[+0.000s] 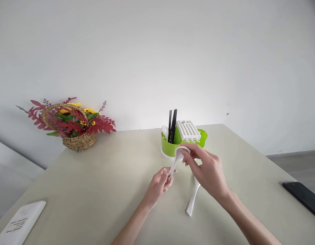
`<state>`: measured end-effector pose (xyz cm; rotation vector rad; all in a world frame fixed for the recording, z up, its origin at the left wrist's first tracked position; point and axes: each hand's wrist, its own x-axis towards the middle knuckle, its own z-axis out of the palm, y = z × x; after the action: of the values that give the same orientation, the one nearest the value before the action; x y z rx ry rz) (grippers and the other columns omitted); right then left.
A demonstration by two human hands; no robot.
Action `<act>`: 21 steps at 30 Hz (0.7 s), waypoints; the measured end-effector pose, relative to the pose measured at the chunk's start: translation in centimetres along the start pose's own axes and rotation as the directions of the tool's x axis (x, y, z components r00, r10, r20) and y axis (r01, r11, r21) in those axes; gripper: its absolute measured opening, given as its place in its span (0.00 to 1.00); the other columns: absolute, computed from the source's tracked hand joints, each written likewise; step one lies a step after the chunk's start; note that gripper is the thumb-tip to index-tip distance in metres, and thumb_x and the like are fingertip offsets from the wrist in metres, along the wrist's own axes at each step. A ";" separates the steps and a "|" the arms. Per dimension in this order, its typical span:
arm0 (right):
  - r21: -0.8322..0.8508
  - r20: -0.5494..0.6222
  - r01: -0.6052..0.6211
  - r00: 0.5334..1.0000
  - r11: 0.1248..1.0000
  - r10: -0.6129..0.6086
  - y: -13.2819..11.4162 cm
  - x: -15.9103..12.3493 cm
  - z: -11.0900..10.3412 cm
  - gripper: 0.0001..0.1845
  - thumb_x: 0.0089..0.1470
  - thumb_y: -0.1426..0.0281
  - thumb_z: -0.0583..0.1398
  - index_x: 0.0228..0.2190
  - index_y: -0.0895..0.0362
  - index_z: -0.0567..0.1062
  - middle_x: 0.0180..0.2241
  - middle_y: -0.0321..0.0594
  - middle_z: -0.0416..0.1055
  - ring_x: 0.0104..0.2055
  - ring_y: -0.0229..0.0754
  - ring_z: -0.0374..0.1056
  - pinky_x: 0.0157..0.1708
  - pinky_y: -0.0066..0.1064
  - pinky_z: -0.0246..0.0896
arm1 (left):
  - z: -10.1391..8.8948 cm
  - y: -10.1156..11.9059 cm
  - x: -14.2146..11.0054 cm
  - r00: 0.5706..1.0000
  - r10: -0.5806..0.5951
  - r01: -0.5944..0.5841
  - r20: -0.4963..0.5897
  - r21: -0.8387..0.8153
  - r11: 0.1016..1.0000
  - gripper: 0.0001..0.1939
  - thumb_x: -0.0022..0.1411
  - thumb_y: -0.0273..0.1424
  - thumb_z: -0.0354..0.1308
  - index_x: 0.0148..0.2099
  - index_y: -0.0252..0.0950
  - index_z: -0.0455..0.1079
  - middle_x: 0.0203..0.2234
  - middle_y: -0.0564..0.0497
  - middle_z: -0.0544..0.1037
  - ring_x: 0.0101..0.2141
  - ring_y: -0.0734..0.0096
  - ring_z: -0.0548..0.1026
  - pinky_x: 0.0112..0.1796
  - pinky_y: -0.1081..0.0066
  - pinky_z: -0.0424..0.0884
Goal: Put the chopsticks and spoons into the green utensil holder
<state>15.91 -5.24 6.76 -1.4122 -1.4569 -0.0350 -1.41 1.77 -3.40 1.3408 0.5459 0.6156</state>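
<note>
- the left hand (159, 183) grasps the handle end of a white ladle (176, 161), thumb pressed along it, on the near side of the green caddy.
- the right hand (211, 168) pinches the rim of the ladle's bowl between thumb and fingers, in front of the caddy's right half.
- the ladle is held aslant between both hands, bowl end higher, just in front of the caddy; it overlaps the caddy in this view, and i cannot tell whether they touch.
- a white utensil (192, 200) lies on the table nearer the person than the caddy, handle toward the person; its far end is partly hidden by the right hand.
- the green caddy (168, 148) stands on a white base (167, 156).
- in the caddy's left part, black chopsticks (173, 127) stand upright beside a white spoon (165, 131).
- over the caddy's right part sits a white slotted rack (188, 130).
- well left of the caddy, a woven basket (81, 141) holds red leaves (70, 127) and yellow flowers (89, 110).
- a black phone (302, 197) lies right of the caddy and nearer the person.
- a flat white object (32, 212) with dark marks lies far left of the caddy, also nearer.
- behind the caddy rises a pale wall (157, 61); beneath it spreads the table (109, 190).
</note>
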 end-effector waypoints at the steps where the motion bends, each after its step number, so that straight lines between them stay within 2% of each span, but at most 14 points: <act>1: -0.040 -0.060 0.054 0.997 0.998 -0.056 -0.2 0.5 -0.3 0.10 0.69 0.63 0.58 0.44 0.50 0.78 0.30 0.34 0.79 0.28 0.37 0.77 0.31 0.26 0.71 | -0.1 -0.2 0.2 0.999 -0.009 0.008 -0.033 -0.021 1.000 0.33 0.69 0.60 0.46 0.50 0.36 0.71 0.27 0.56 0.63 0.23 0.78 0.51 0.25 0.71 0.47; 4: -0.140 -0.211 0.128 0.965 0.982 -0.156 -0.7 2.5 -1.1 0.10 0.69 0.63 0.58 0.43 0.50 0.79 0.33 0.35 0.81 0.31 0.39 0.79 0.30 0.27 0.70 | -0.4 -0.8 0.6 0.990 -0.052 0.047 -0.128 -0.040 0.998 0.35 0.70 0.61 0.42 0.49 0.34 0.71 0.29 0.55 0.65 0.23 0.79 0.54 0.24 0.72 0.48; 9: -0.231 -0.287 0.125 0.939 0.965 -0.191 0.4 5.7 -0.6 0.14 0.70 0.59 0.57 0.42 0.51 0.80 0.32 0.35 0.82 0.31 0.38 0.79 0.27 0.25 0.65 | -0.5 -1.3 0.8 0.992 -0.068 0.066 -0.104 -0.015 0.998 0.35 0.70 0.61 0.42 0.45 0.33 0.72 0.28 0.54 0.68 0.22 0.79 0.58 0.23 0.73 0.50; 12: -0.285 -0.213 0.118 0.960 0.951 -0.183 2.1 6.8 0.9 0.16 0.70 0.58 0.56 0.42 0.52 0.80 0.33 0.35 0.82 0.30 0.36 0.77 0.28 0.24 0.60 | -0.3 -1.3 0.7 0.995 -0.057 0.059 -0.079 0.019 0.998 0.35 0.70 0.60 0.43 0.44 0.33 0.72 0.27 0.54 0.69 0.20 0.80 0.58 0.22 0.73 0.50; 16: -0.451 -0.056 0.118 0.986 0.885 -0.160 3.9 7.2 3.2 0.17 0.71 0.58 0.54 0.44 0.50 0.81 0.31 0.35 0.82 0.27 0.35 0.72 0.27 0.26 0.49 | -0.3 -1.5 0.7 0.996 -0.067 0.070 -0.050 0.045 0.997 0.34 0.71 0.59 0.42 0.43 0.33 0.72 0.25 0.55 0.69 0.20 0.80 0.58 0.22 0.73 0.50; 21: -0.584 0.129 0.128 0.990 0.801 -0.064 4.2 7.5 4.8 0.17 0.71 0.59 0.53 0.44 0.50 0.81 0.32 0.38 0.82 0.26 0.38 0.69 0.26 0.30 0.40 | -0.6 -1.6 0.8 0.997 -0.082 0.083 -0.008 0.037 0.996 0.33 0.72 0.58 0.42 0.43 0.33 0.72 0.25 0.54 0.69 0.19 0.80 0.58 0.21 0.73 0.50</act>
<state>17.89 4.37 7.04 -1.8573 -1.6868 -0.5341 -1.08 2.53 -5.08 1.3450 0.6171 0.5443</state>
